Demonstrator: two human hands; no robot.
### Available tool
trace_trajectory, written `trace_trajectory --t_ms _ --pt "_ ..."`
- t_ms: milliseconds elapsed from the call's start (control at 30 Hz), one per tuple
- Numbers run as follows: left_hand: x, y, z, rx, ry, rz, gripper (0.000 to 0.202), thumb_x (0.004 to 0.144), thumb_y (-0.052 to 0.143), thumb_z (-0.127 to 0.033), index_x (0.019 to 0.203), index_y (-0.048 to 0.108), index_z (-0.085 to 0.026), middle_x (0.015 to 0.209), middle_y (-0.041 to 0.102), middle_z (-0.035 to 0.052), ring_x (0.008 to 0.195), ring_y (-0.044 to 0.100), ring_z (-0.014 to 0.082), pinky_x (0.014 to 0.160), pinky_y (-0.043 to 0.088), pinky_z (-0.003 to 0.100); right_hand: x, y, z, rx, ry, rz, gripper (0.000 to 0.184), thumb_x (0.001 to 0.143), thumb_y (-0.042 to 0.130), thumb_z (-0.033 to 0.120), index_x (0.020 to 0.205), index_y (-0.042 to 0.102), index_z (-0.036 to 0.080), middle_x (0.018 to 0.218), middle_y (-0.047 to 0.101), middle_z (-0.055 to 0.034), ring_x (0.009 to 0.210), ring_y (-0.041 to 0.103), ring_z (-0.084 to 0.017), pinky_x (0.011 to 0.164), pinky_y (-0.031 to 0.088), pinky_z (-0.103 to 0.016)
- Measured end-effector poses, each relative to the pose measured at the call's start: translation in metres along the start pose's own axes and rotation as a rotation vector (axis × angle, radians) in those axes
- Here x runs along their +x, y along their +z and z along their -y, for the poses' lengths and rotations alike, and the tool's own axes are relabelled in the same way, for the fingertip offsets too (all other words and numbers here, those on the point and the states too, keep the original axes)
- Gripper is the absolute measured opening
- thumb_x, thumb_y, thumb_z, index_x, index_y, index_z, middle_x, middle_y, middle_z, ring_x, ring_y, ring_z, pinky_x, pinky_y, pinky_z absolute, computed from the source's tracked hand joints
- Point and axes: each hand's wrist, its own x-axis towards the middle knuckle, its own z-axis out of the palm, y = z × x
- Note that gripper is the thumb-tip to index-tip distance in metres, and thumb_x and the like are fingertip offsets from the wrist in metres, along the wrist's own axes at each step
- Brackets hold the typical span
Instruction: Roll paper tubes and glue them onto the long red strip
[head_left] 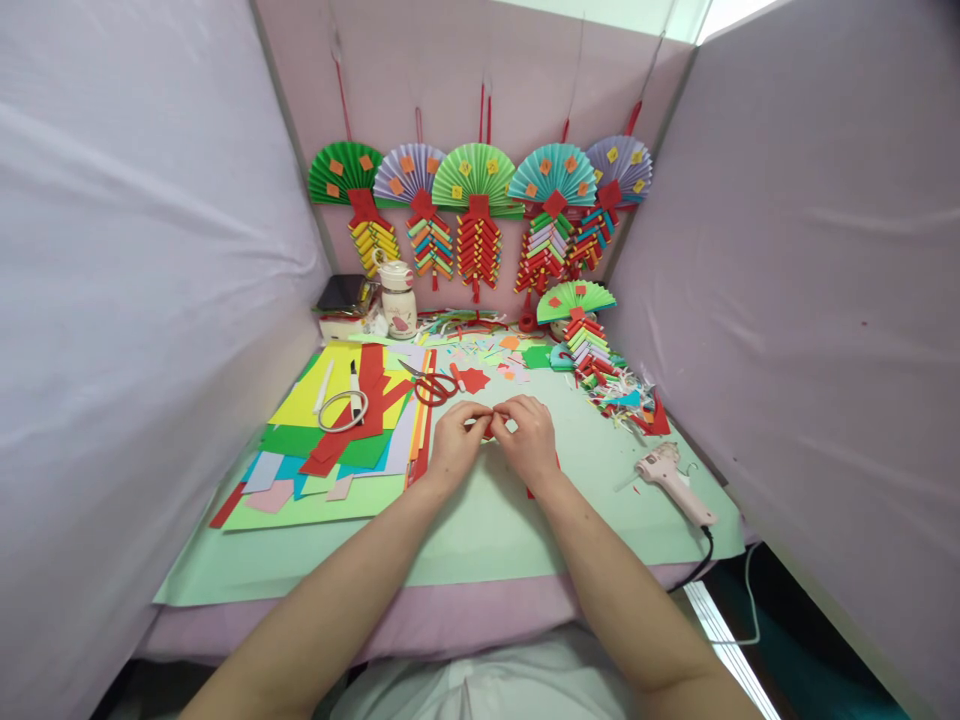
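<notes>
My left hand (459, 438) and my right hand (527, 437) meet over the middle of the table, fingertips pinched close together. Between them they grip a small piece of red paper (489, 432), mostly covered by the fingers. Part of another red paper piece (531, 493) shows from under my right wrist. Just beyond my left hand lie red-handled scissors (433, 388), blades pointing up and left. A red paper cutout (474, 380) rests beside them.
Coloured paper sheets (315, 503) cover the left side, with a craft knife (355, 385) and a ring (325, 424) on top. A glue gun (675, 485) lies at right. Behind are a thermos (398, 305), paper scraps (630, 400) and hanging paper fan ornaments (478, 175).
</notes>
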Motion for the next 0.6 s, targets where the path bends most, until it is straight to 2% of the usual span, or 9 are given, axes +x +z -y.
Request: trace_trajectory --t_ms 233,600 --pt "0.0004 -0.0004 0.0002 -0.012 -0.030 0.002 0.012 0.077 0.056 -0.021 0.078 0.067 -0.019 0.084 0.065 0.0043 0.080 0.061 0.0160 0.065 0.052 0.026 -0.0001 0.0002 0.0000 0.041 0.016 -0.008 0.010 0.083 0.055 0.020 0.081 0.064 0.021 0.084 0.065 -0.0025 0.083 0.055 -0.018 0.078 0.038 -0.031" --pt "-0.0010 0.0000 -0.0015 0.037 0.000 -0.008 0.011 0.077 0.056 -0.020 0.079 0.067 -0.019 0.083 0.065 0.0041 0.080 0.061 0.0158 0.068 0.051 0.026 -0.0010 0.0017 -0.0013 0.045 0.023 -0.017 0.011 0.084 0.053 0.020 0.078 0.062 0.021 0.081 0.063 -0.0021 0.081 0.054 -0.018 0.077 0.038 -0.032"
